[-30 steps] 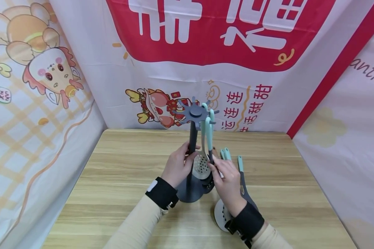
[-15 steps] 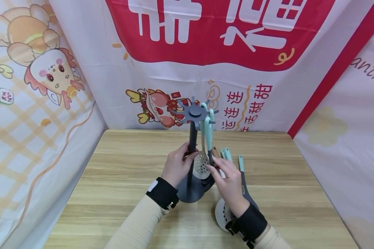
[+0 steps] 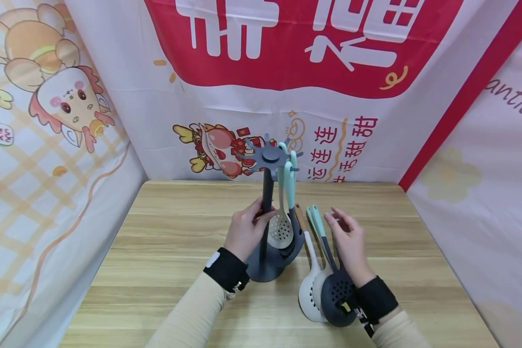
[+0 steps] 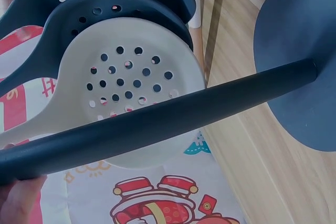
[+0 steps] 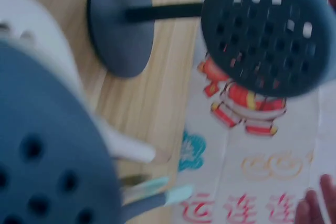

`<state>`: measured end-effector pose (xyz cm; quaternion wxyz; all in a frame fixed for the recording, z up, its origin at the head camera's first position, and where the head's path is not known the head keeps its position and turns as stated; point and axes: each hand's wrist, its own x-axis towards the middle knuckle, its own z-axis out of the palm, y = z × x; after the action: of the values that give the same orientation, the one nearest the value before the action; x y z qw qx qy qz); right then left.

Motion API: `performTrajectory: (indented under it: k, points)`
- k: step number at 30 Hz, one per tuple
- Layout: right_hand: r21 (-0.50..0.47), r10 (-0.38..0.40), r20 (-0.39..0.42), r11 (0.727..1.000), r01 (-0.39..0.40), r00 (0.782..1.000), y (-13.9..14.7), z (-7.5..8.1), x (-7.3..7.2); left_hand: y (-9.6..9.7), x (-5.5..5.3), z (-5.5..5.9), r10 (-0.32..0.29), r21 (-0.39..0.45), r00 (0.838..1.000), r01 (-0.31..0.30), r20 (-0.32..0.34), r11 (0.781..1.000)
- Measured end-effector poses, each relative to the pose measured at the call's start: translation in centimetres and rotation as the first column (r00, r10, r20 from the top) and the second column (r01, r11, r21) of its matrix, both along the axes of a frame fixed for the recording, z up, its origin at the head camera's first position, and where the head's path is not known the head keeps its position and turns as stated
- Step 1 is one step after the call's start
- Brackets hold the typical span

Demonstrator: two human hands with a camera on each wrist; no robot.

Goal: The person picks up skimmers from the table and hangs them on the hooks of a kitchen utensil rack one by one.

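My left hand [image 3: 249, 229] grips the dark pole [image 3: 265, 203] of a utensil stand with a spiked round top [image 3: 269, 155]. From that top hang a pale grey skimmer [image 3: 281, 232] and dark slotted utensils [image 4: 123, 6] with mint handles [image 3: 289, 186]. My right hand [image 3: 350, 244] is over the right of the table, fingers loosely bent, holding nothing visible. Beneath and beside it lie a dark skimmer [image 3: 337, 295] with a mint handle, a white slotted utensil [image 3: 309, 295] with a brown handle, and a pale one between them, partly hidden.
The stand's round dark base [image 3: 264, 270] sits on the wood-grain table [image 3: 178, 232]. Printed cloth walls [image 3: 165, 106] enclose its back and sides. The loose utensils lie close to the right of the base.
My right hand has let go of the dark utensil hanging on the stand and moved right, over the loose utensils, uncovering the dark skimmer. My left hand stays on the pole.
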<state>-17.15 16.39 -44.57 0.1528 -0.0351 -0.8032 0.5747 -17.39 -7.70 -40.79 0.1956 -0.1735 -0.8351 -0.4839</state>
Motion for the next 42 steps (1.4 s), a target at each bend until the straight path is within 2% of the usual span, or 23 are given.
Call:
performTrajectory:
  k: [3, 6, 15, 21, 24, 29, 33, 38, 42]
  points:
    - [0.028, -0.014, 0.159, 1.000, 0.010, 0.987, 1.2, -0.6, -0.5, 0.0, 0.0, -0.1, 0.008, 0.002, 1.000, -0.008, -0.001, 1.000]
    - [0.087, -0.013, 0.257, 0.996, -0.009, 0.966, 1.9, -1.2, -0.6, 0.1, 0.0, -0.1, 0.015, 0.004, 1.000, -0.015, -0.011, 1.000]
    - [0.192, -0.026, 0.376, 0.980, -0.051, 0.926, 3.5, -3.8, -0.6, 0.4, 0.0, -0.2, 0.043, 0.001, 0.998, -0.043, -0.054, 0.999]
    - [0.223, -0.039, 0.501, 0.971, -0.085, 0.865, 4.2, -5.6, -0.9, 0.6, 0.1, -0.2, 0.061, -0.002, 0.995, -0.061, -0.076, 0.998]
    - [0.236, -0.044, 0.526, 0.967, -0.096, 0.850, 4.3, -6.2, -1.0, 0.7, 0.1, -0.3, 0.072, 0.007, 0.994, -0.072, -0.078, 0.997]
    - [0.238, -0.022, 0.535, 0.963, -0.126, 0.844, 4.5, -6.6, -0.7, 0.8, 0.1, -0.3, 0.088, 0.016, 0.993, -0.087, -0.076, 0.996]
    - [0.206, -0.003, 0.563, 0.969, -0.137, 0.826, 4.5, -6.8, -0.7, 0.9, 0.3, -0.3, 0.103, 0.021, 0.992, -0.101, -0.075, 0.995]
    - [0.125, 0.030, 0.610, 0.983, -0.134, 0.792, 5.0, -7.7, -1.0, 1.0, 0.4, -0.2, 0.128, 0.032, 0.989, -0.126, -0.068, 0.992]
    - [0.104, 0.047, 0.623, 0.984, -0.142, 0.781, 5.2, -8.0, -1.0, 1.1, 0.4, -0.2, 0.136, 0.044, 0.988, -0.133, -0.069, 0.990]
